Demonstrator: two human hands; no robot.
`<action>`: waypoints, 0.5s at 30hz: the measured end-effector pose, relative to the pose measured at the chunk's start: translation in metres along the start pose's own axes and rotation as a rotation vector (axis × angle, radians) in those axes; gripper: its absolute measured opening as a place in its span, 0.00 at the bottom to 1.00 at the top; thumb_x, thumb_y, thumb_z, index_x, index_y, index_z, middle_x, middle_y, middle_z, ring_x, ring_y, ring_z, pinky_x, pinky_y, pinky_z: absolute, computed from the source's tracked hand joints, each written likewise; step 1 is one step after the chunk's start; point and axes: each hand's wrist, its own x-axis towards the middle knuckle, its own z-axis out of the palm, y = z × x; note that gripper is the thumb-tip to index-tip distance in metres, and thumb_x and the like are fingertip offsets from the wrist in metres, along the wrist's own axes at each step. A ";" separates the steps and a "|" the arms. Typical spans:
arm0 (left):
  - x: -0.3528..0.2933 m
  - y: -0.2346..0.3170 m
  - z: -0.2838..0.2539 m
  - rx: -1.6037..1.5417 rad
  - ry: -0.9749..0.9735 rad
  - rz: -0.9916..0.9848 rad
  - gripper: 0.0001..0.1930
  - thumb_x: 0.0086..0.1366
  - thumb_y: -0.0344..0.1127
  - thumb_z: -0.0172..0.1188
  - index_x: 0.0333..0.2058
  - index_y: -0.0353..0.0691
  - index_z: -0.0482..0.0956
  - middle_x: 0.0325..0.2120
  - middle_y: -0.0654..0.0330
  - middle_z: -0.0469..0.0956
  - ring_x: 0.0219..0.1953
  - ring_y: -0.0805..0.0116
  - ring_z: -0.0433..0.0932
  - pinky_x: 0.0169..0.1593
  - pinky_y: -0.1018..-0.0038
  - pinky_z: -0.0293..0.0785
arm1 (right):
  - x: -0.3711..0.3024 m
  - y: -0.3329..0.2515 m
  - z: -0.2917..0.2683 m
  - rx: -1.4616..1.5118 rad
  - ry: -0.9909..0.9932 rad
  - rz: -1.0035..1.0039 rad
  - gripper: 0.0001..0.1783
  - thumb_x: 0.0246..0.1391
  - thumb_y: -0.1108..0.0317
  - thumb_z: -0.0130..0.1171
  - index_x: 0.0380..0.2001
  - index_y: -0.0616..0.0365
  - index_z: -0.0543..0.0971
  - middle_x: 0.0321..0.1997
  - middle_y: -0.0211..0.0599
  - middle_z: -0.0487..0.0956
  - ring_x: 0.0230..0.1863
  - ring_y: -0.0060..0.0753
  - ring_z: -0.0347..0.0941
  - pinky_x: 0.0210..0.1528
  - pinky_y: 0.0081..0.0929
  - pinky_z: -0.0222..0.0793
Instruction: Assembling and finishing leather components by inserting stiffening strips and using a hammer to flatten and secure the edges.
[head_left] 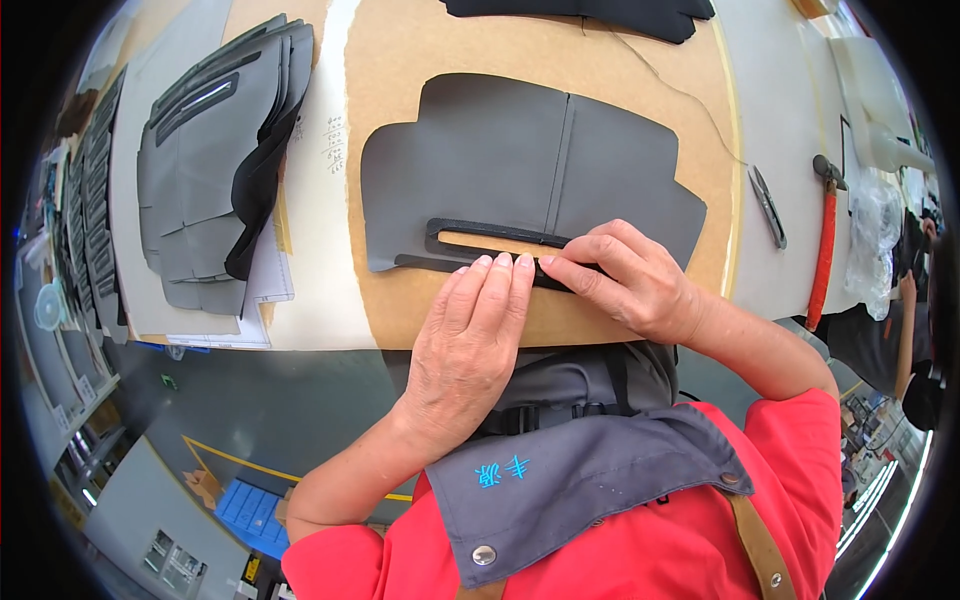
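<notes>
A grey sheet panel (480, 150) with a stepped outline and a stitched seam lies flat on the brown board (395, 60) in front of me. Near its close edge runs a long slot bordered by a black strip (436, 232). My left hand (455, 350) rests with its fingers stretched out side by side, the tips pressing on the black edging below the slot. Just to the right, my right hand (640, 285) is closed, thumb and forefinger pinching the panel's black-edged border. The fingers hide part of the slot's right end.
At the left lies a stack of similar grey panels (215, 150). Snips (767, 205), a red-handled hammer (824, 240) and clear plastic wrap (873, 240) are on the right. A black piece (600, 12) lies at the far edge. Another person's arm (906, 330) shows far right.
</notes>
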 end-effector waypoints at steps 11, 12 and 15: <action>0.000 -0.001 0.001 -0.077 0.013 -0.019 0.27 0.61 0.21 0.58 0.61 0.33 0.78 0.56 0.53 0.75 0.60 0.56 0.74 0.65 0.63 0.75 | 0.002 0.000 -0.001 -0.088 -0.029 -0.114 0.25 0.37 0.74 0.64 0.44 0.72 0.84 0.41 0.42 0.78 0.37 0.40 0.77 0.40 0.31 0.80; -0.001 -0.001 0.000 -0.108 0.016 -0.024 0.27 0.61 0.21 0.57 0.61 0.34 0.79 0.56 0.53 0.75 0.60 0.56 0.74 0.65 0.63 0.75 | 0.001 0.000 0.000 -0.078 -0.030 -0.106 0.27 0.38 0.74 0.64 0.47 0.70 0.84 0.42 0.41 0.78 0.36 0.39 0.76 0.38 0.32 0.79; -0.003 -0.002 0.003 -0.041 0.006 0.006 0.28 0.61 0.26 0.61 0.62 0.36 0.77 0.57 0.53 0.75 0.60 0.57 0.75 0.67 0.63 0.73 | -0.001 -0.002 -0.001 -0.036 -0.027 -0.061 0.26 0.40 0.74 0.64 0.48 0.70 0.84 0.41 0.41 0.79 0.36 0.40 0.77 0.38 0.32 0.79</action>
